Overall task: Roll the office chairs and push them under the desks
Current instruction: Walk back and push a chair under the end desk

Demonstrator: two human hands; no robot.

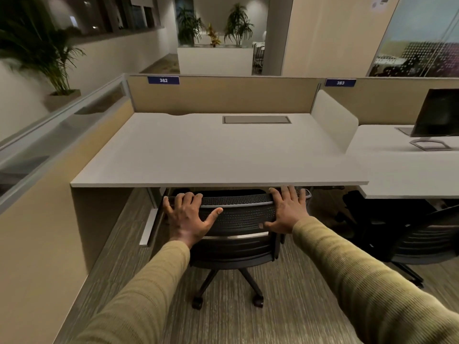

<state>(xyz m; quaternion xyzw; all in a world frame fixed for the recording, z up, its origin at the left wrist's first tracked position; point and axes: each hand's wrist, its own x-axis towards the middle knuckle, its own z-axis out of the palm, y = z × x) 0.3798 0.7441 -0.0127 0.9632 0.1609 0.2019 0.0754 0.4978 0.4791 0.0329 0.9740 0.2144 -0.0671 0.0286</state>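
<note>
The left hand (187, 214) lies flat with fingers spread wide on the top left of the black chair (236, 227) back, gripping nothing. The right hand (285, 212) lies the same way on the top right of the back, flat and wide, its fingertips almost at the edge of the surface (211, 155) above. Both arms wear olive sleeves (360, 281). The chair faces away from the person, toward the desk. Its back runs left to right, along the desk's front edge. The seat is tucked under the surface, and the back stands just at that edge. Two of its wheels (258, 300) sit on the striped carpet (285, 306). The white surface has a grey hatch (257, 119) near the back and a tan wall with a blue tag reading 382 (163, 80). To the right is a second desk with a monitor (437, 112) and another black chair (422, 239). A leafy plant (42, 53) stands at the left.
</note>
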